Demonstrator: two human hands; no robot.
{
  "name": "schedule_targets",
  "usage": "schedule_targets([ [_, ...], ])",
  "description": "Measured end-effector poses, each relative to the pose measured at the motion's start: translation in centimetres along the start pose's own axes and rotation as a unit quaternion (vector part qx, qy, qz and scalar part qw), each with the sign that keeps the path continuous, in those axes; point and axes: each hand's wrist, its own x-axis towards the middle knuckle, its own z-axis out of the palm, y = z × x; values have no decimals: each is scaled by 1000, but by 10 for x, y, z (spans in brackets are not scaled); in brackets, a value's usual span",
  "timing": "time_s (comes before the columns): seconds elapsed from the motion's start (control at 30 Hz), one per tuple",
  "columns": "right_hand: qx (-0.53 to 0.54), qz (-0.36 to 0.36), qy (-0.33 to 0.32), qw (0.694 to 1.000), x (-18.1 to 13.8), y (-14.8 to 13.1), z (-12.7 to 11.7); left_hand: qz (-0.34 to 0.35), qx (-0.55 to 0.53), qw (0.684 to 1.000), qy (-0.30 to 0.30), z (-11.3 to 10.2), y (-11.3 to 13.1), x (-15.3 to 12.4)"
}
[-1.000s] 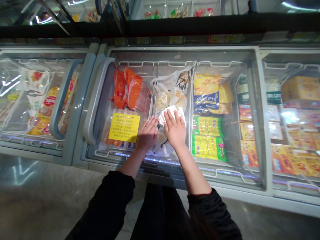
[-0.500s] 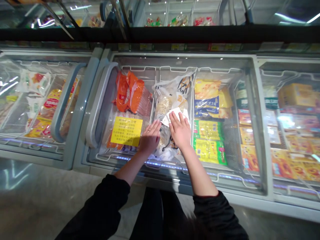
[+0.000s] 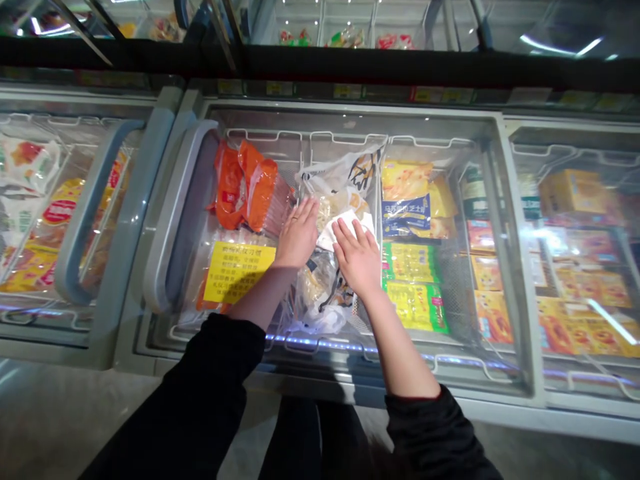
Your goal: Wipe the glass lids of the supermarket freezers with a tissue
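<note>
My right hand lies flat on a white cloth or wipe, its fingers stretched out and slightly spread. The cloth is pressed against the clear lid of a chest freezer. To its left, my left hand rests on the same lid with fingers extended and a ring on one of them; nothing shows in it. Under the lid, below the hands, is a clear bag of pale food with black lettering. My left wrist lies beside a yellow sign on the lid.
A grey curved handle runs down the lid's left side. Inside lie orange packs, yellow bags and green-yellow packs. Another freezer stands to the left, and boxed food sits at the right. A dark ledge crosses behind.
My left hand has slid farther up the lid, away from my body. The right hand and cloth stay in nearly the same place. The view has shifted slightly to the right.
</note>
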Motion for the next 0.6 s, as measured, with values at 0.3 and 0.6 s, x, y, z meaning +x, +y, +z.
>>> schedule_targets([
  [0.3, 20, -46, -17, 999, -45, 22, -9, -23, 11, 999, 20, 5, -3, 15],
  [0.6, 25, -16, 10, 1000, 28, -8, 5, -27, 8, 1000, 12, 7, -5, 18],
])
